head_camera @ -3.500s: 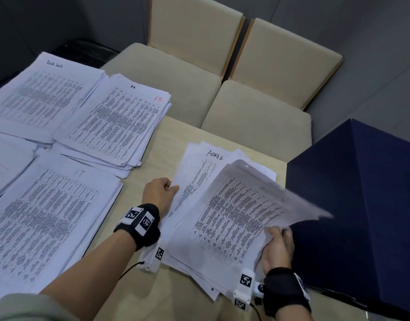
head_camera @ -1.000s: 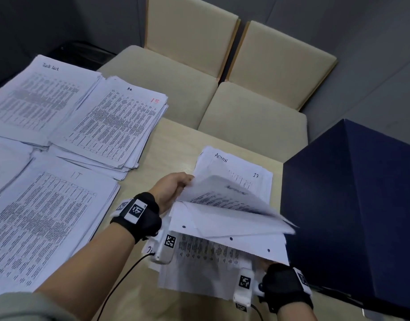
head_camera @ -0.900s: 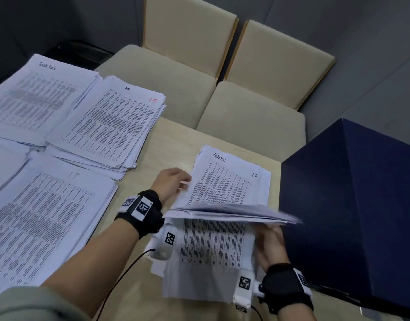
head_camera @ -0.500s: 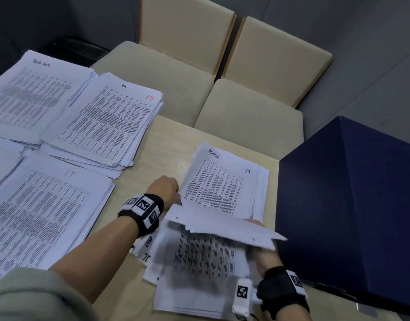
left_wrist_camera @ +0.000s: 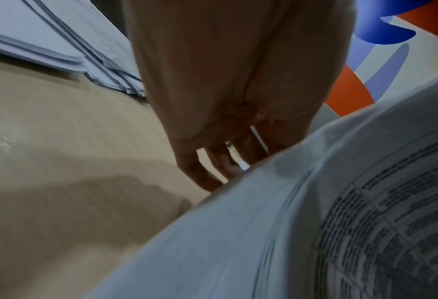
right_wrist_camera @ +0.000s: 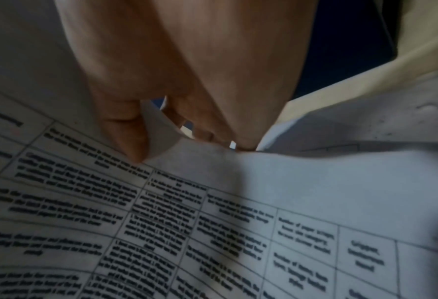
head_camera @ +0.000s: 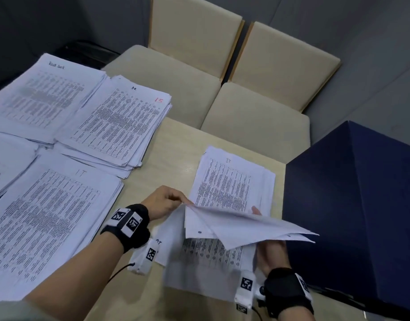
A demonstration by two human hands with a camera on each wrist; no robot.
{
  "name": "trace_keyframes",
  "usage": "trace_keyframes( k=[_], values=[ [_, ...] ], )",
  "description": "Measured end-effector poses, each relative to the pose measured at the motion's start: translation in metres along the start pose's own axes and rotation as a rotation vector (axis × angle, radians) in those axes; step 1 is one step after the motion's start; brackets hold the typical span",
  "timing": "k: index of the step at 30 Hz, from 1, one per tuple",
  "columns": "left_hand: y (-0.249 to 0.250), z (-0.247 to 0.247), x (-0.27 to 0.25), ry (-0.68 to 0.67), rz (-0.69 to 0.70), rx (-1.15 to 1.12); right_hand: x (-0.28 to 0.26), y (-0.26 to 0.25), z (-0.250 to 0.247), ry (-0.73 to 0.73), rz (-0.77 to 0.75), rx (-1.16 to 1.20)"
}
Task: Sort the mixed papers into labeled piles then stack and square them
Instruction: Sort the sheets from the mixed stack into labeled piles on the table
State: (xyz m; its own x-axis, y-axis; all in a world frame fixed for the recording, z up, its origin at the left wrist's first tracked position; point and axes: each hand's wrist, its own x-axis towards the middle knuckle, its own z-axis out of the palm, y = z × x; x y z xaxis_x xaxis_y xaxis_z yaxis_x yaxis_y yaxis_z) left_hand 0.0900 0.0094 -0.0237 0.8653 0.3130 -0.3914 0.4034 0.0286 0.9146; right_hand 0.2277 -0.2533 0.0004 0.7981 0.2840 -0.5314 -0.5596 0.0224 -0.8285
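My left hand (head_camera: 179,200) pinches the near-left corner of a few raised sheets (head_camera: 236,228), blank side up. My right hand (head_camera: 270,252) holds the same sheets from below at their right side, mostly hidden under them. In the right wrist view the right hand (right_wrist_camera: 161,139) has its thumb on printed paper (right_wrist_camera: 212,222) and its fingers curled behind a sheet. Under the raised sheets lies the loose mixed pile (head_camera: 211,262). Its far sheet (head_camera: 231,181) is marked IT. The left wrist view shows the left hand (left_wrist_camera: 220,161) with its fingers going behind paper (left_wrist_camera: 263,232).
Sorted piles lie on the wooden table (head_camera: 173,144) to the left: a task list pile (head_camera: 42,96), a pile marked 15 in red (head_camera: 120,121) and an IT pile (head_camera: 49,216). A dark blue box (head_camera: 352,216) stands close on the right. Two beige chairs (head_camera: 245,93) stand beyond the table.
The flat sheet marked Admin no longer shows; a sheet marked IT lies there now. My left hand has moved onto the corner of the raised sheets, which now sit higher.
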Motion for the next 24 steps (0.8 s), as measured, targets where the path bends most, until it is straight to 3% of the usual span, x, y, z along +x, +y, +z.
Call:
trace_keyframes(
  k=[3, 6, 7, 11, 15, 19, 22, 24],
  values=[
    [0.004, 0.004, 0.006, 0.022, -0.109, 0.059, -0.007, -0.004, -0.003, 0.098, -0.011, 0.007],
    [0.014, 0.011, 0.013, 0.169, -0.118, 0.156, -0.001, 0.0, -0.008, 0.239, -0.016, -0.021],
    [0.018, 0.014, 0.015, 0.163, -0.098, 0.158, 0.0, -0.001, -0.009, 0.286, 0.005, -0.017],
    [0.038, 0.021, 0.012, -0.112, -0.003, 0.145, 0.005, -0.01, -0.011, 0.298, -0.049, 0.026],
    [0.054, 0.02, 0.003, -0.171, 0.003, -0.09, 0.004, -0.04, -0.003, 0.291, -0.166, -0.027],
    [0.101, 0.02, -0.004, -0.038, 0.141, -0.182, -0.012, -0.094, 0.031, 0.116, -0.396, -0.18],
    [0.139, 0.03, -0.013, 0.251, 0.294, -0.299, -0.035, -0.13, 0.064, 0.032, -0.608, -0.232],
    [0.157, 0.035, -0.02, 0.365, 0.355, -0.367, -0.049, -0.145, 0.078, 0.048, -0.721, -0.207]
  ],
)
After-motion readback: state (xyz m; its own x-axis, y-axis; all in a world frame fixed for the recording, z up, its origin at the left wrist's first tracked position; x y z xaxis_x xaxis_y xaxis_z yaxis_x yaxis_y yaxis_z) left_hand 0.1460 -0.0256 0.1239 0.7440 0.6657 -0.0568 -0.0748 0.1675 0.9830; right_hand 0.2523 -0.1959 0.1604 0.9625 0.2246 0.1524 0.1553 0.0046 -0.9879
